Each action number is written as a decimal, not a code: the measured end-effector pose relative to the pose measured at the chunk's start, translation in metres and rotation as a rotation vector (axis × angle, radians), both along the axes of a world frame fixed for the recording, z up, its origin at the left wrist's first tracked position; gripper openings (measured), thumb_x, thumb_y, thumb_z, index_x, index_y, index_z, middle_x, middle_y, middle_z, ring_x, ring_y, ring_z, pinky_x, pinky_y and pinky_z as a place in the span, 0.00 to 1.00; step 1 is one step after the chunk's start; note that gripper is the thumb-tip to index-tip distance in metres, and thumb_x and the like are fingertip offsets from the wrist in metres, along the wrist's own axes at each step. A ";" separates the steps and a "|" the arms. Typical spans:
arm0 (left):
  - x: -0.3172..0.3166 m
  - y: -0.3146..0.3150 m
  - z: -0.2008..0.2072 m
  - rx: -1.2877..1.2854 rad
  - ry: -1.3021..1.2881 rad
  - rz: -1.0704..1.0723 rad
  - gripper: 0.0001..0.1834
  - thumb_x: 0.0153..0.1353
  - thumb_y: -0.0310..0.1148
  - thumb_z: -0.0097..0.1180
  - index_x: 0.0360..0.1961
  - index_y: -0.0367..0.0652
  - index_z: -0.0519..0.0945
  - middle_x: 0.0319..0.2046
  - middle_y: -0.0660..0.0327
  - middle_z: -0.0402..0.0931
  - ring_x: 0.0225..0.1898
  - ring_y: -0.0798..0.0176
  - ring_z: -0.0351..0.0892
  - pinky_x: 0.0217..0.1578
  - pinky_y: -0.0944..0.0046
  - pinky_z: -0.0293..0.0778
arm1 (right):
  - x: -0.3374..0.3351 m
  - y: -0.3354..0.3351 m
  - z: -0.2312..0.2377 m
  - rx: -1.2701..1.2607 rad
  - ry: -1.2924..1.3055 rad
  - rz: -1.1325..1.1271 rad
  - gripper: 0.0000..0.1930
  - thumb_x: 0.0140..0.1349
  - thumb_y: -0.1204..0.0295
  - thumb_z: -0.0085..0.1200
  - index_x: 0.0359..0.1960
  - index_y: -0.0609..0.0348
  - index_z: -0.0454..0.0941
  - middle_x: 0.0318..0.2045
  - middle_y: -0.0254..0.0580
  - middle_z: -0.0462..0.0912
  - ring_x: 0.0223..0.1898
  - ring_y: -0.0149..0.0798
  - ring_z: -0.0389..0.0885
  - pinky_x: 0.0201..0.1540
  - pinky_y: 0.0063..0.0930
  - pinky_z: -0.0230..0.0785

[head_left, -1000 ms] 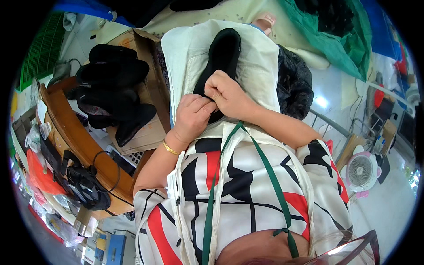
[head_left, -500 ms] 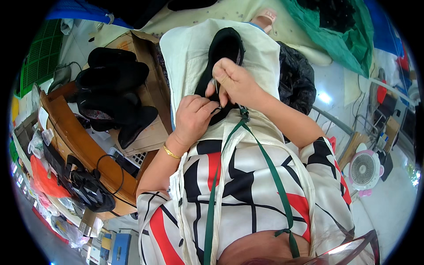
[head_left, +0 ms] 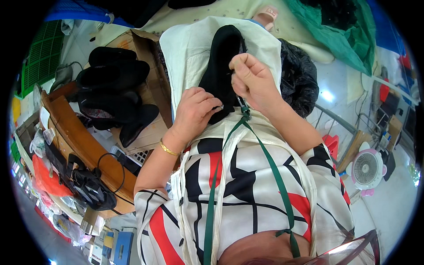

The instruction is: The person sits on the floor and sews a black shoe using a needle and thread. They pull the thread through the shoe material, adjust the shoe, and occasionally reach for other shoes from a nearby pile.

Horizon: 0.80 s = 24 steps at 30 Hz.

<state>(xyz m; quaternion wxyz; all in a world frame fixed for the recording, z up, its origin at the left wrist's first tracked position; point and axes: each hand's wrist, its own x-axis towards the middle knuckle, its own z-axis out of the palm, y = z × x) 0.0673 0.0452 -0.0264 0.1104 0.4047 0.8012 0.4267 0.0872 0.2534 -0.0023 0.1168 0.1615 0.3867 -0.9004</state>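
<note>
Pale floor (head_left: 388,212) and clutter surround the person: a brown table (head_left: 77,121) and a carton (head_left: 152,57) bearing black shoes (head_left: 112,75) to the left, a black bag (head_left: 298,79) and a fan (head_left: 366,168) to the right. One black shoe (head_left: 215,77) lies on the apron (head_left: 183,55) across the lap, opening away from the body, toe near the waist. Principal change: the hands are now apart. The left hand (head_left: 194,110) is clamped on the toe end of the shoe; a small bright spot shows at its fingertips, too small to identify. The right hand (head_left: 256,84) is raised at the shoe's right side, fingers curled closed and tips pinched; whether it grips anything fine, or touches the shoe, cannot be told. In my judgement, the left hand now does the steadying alone, while the right works clear of the toe. Compared with the earliest frame, where both hands meet over the shoe, more of its upper is exposed, and the clip (head_left: 243,109) on the green strap (head_left: 265,158), then hidden, is visible. The shoe itself remains on the lap.
</note>
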 end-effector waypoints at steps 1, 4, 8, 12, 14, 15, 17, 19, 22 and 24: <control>0.001 -0.001 0.000 -0.012 -0.007 0.020 0.14 0.44 0.23 0.67 0.34 0.45 0.82 0.32 0.61 0.78 0.39 0.53 0.74 0.42 0.58 0.71 | 0.002 0.000 -0.003 0.136 -0.001 0.030 0.09 0.71 0.67 0.51 0.38 0.59 0.75 0.20 0.28 0.71 0.20 0.22 0.70 0.20 0.20 0.61; 0.006 -0.002 0.000 -0.050 -0.018 0.098 0.14 0.44 0.24 0.68 0.34 0.44 0.81 0.33 0.60 0.78 0.40 0.53 0.74 0.41 0.57 0.71 | 0.008 0.002 -0.013 0.745 0.192 0.092 0.06 0.68 0.69 0.53 0.39 0.58 0.77 0.21 0.35 0.76 0.23 0.30 0.77 0.24 0.24 0.67; 0.014 -0.001 0.003 -0.100 0.020 0.180 0.16 0.43 0.24 0.68 0.35 0.44 0.79 0.33 0.60 0.77 0.39 0.52 0.74 0.40 0.56 0.71 | 0.014 0.013 -0.011 1.670 0.564 0.245 0.03 0.62 0.70 0.57 0.35 0.53 0.78 0.22 0.40 0.79 0.23 0.42 0.79 0.23 0.30 0.70; 0.021 -0.003 0.001 -0.085 0.013 0.189 0.15 0.44 0.22 0.67 0.35 0.43 0.80 0.33 0.59 0.77 0.38 0.51 0.74 0.38 0.56 0.71 | 0.016 0.010 -0.006 1.689 0.601 0.292 0.06 0.61 0.66 0.58 0.31 0.50 0.74 0.16 0.36 0.74 0.18 0.42 0.77 0.18 0.34 0.67; 0.024 -0.003 0.000 -0.056 0.031 0.203 0.15 0.44 0.22 0.67 0.35 0.43 0.80 0.32 0.59 0.77 0.38 0.51 0.74 0.38 0.57 0.71 | 0.014 0.010 -0.002 1.690 0.606 0.301 0.07 0.61 0.65 0.58 0.30 0.50 0.73 0.15 0.36 0.73 0.17 0.42 0.76 0.17 0.35 0.66; 0.025 -0.004 -0.001 -0.041 0.040 0.212 0.15 0.43 0.21 0.67 0.35 0.42 0.80 0.32 0.59 0.77 0.37 0.51 0.74 0.38 0.57 0.71 | 0.013 0.010 0.000 1.693 0.598 0.325 0.08 0.62 0.65 0.57 0.30 0.50 0.73 0.15 0.37 0.74 0.17 0.43 0.77 0.18 0.36 0.67; 0.026 -0.004 -0.002 -0.018 0.039 0.228 0.15 0.43 0.21 0.67 0.35 0.43 0.80 0.32 0.59 0.77 0.37 0.52 0.74 0.38 0.57 0.71 | 0.014 0.009 0.000 1.629 0.563 0.380 0.07 0.62 0.65 0.56 0.31 0.51 0.73 0.16 0.39 0.75 0.18 0.45 0.78 0.19 0.37 0.68; 0.025 -0.004 -0.003 -0.001 0.041 0.238 0.15 0.43 0.20 0.67 0.35 0.43 0.80 0.32 0.59 0.77 0.37 0.52 0.74 0.38 0.57 0.71 | 0.019 0.006 -0.002 1.498 0.508 0.433 0.06 0.63 0.66 0.54 0.32 0.52 0.72 0.17 0.41 0.77 0.20 0.47 0.79 0.21 0.40 0.69; 0.027 -0.005 -0.005 0.011 0.045 0.253 0.16 0.42 0.20 0.67 0.35 0.43 0.80 0.32 0.59 0.77 0.37 0.52 0.74 0.38 0.57 0.71 | 0.029 0.005 0.002 1.379 0.461 0.594 0.05 0.62 0.69 0.56 0.37 0.54 0.75 0.21 0.44 0.80 0.24 0.50 0.79 0.26 0.39 0.71; 0.030 -0.006 -0.010 0.020 0.053 0.264 0.16 0.42 0.19 0.67 0.35 0.43 0.80 0.32 0.60 0.77 0.36 0.52 0.74 0.38 0.57 0.71 | 0.033 0.005 0.006 1.388 0.466 0.706 0.03 0.61 0.72 0.54 0.36 0.55 0.76 0.22 0.44 0.79 0.25 0.48 0.80 0.27 0.38 0.70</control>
